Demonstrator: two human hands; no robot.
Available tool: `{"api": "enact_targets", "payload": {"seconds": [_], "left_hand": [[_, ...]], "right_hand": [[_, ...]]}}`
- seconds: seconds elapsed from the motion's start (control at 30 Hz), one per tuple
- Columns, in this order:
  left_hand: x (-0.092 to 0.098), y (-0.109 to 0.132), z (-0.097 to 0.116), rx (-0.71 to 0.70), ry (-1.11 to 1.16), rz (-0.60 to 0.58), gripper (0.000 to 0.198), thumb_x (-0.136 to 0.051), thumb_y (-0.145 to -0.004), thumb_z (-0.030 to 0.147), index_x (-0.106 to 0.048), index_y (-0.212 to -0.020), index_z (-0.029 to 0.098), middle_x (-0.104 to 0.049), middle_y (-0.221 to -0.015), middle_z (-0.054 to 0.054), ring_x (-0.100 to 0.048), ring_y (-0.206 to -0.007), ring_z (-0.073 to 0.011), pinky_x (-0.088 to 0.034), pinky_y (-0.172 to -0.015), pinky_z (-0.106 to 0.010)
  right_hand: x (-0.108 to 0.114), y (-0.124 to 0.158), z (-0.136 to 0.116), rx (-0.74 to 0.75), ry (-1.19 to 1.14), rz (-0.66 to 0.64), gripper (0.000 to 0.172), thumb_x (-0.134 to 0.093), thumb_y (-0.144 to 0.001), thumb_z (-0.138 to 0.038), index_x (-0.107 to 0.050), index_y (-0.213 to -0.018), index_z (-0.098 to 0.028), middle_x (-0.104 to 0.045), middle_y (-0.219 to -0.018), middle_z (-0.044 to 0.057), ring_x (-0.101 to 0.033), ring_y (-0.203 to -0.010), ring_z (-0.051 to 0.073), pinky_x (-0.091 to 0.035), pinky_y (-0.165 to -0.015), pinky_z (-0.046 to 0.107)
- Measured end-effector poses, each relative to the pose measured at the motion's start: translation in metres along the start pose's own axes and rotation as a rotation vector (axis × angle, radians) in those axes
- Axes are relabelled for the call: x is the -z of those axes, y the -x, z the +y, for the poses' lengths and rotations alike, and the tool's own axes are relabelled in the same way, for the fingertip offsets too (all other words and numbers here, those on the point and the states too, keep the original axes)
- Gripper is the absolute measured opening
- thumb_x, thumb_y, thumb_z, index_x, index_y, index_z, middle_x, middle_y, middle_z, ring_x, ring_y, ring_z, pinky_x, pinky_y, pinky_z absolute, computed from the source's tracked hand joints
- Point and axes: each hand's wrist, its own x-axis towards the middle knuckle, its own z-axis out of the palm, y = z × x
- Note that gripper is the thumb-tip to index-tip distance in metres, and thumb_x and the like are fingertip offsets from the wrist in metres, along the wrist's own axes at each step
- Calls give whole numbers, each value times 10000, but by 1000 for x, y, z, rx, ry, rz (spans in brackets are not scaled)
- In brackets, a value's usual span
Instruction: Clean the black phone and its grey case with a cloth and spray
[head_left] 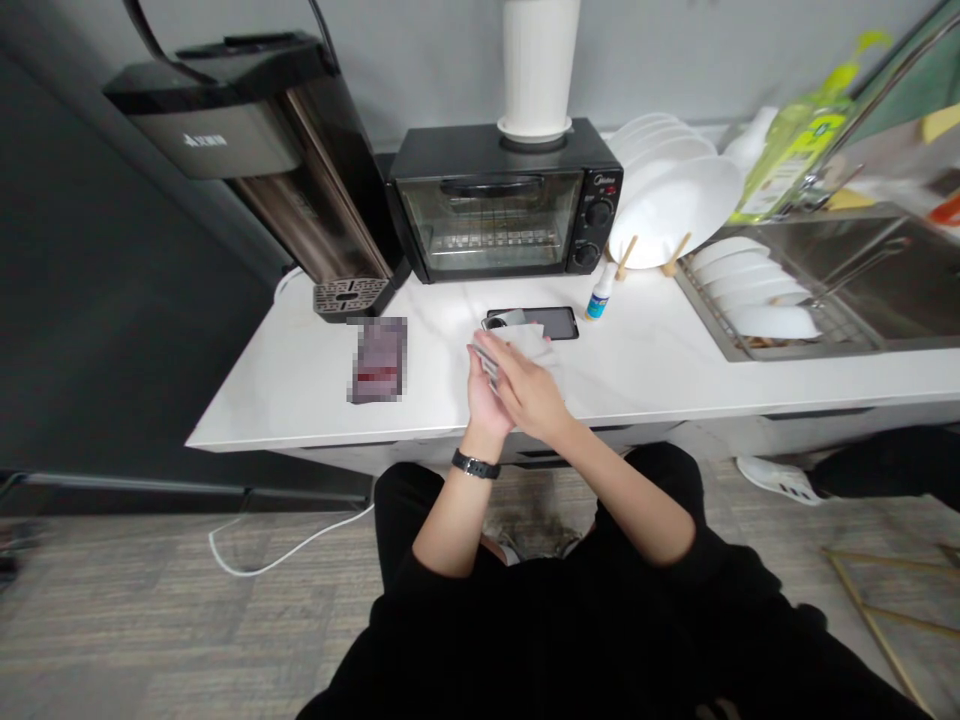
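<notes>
My left hand (489,402), with a black watch on its wrist, is palm up near the counter's front edge, fingers partly hidden. Over it lies my right hand (532,392), and the two press together. Between them and past the fingertips shows a thin white sheet (523,340), like a wipe or cloth; its exact kind is unclear. Just beyond the hands, a black phone-like slab (559,323) lies flat on the counter. A round dark-rimmed thing (495,323) shows at its left, partly covered. To the right stands a small white bottle (599,295) with a blue label.
A pixelated dark packet (379,360) lies left on the white counter (300,400). Behind stand a drink dispenser (300,180), a toaster oven (502,210) with a white pot (538,70) on top, and racked plates (675,205). A sink (855,270) is right; another person's shoe (780,480) is below.
</notes>
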Motion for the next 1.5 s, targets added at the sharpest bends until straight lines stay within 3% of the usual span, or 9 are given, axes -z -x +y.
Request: {"api": "enact_targets", "payload": {"seconds": [0.2,0.47,0.67,0.83,0.93,1.07,1.17,1.33,1.5], "left_hand": [[5,-3,0,82,-4,-267,834,-243,-1022,796,-563,-1555,240,-616,-1560,-62,-404,-1587,-297,-332,-1316,-490],[-35,2,13,-145,-597,-432,629,-326,-1063,703,-637,-1481,350,-414,-1708,77,-92,-1680,-236,-93,-1368,-466],[-19,-7,10,-506,-807,-325,478,-668,-1001,493,-641,-1462,371,-472,-1676,69,-246,-1654,-207,-115,-1373,-383],[-13,-12,-23,-79,-332,-200,401,-538,-1084,366,-673,-1436,227,-634,-1543,-31,-382,-1598,-237,-228,-1361,-426],[-15,-11,-31,88,-123,-140,418,-469,-1107,274,-626,-1488,198,-676,-1492,-52,-449,-1559,-231,-292,-1338,-413],[-14,-10,-25,238,11,-125,464,-488,-1103,408,-594,-1527,254,-663,-1511,-37,-497,-1528,-239,-371,-1300,-385],[-13,-7,-20,250,80,-244,582,-414,-1085,607,-584,-1540,286,-608,-1571,-21,-442,-1565,-255,-375,-1299,-406],[-14,-5,-17,228,93,-264,569,-380,-1098,596,-579,-1538,293,-602,-1579,-2,-420,-1579,-228,-337,-1318,-401],[-14,-7,-16,315,-13,-262,679,-372,-1078,651,-593,-1517,182,-621,-1551,-112,-434,-1568,-298,-345,-1306,-476]], "right_hand": [[-1,8,6,-347,-54,174,739,-339,-1082,-522,-247,-1696,-122,-155,-1798,155,-83,-1680,337,-216,-1330,634],[33,4,28,-450,-659,533,459,-586,-987,-594,-703,-1203,-207,-791,-1173,97,-734,-1143,278,-573,-1045,452],[29,2,51,-682,-1217,632,506,-865,-706,-662,-682,-882,-225,-752,-776,4,-717,-730,211,-597,-680,337],[18,5,56,-736,-762,612,693,-477,-917,-857,-674,-834,-197,-717,-734,65,-711,-778,251,-588,-697,362],[14,9,56,-603,-314,564,768,-220,-1056,-719,-652,-1288,-128,-758,-1176,197,-698,-1162,325,-578,-984,472],[3,13,40,-445,77,322,732,-163,-1103,-492,-108,-1705,-80,-173,-1778,237,-163,-1665,333,-282,-1293,603],[-1,16,26,-356,167,219,760,-232,-1102,-479,4,-1719,-104,12,-1806,204,36,-1678,371,-180,-1303,689],[16,12,33,-143,204,46,757,-289,-1092,-456,-33,-1726,-131,-78,-1811,156,-24,-1686,306,-155,-1336,628],[22,-14,55,-294,186,112,778,-281,-1087,-475,-76,-1709,-55,-82,-1796,218,-55,-1680,350,-146,-1315,676]]}}
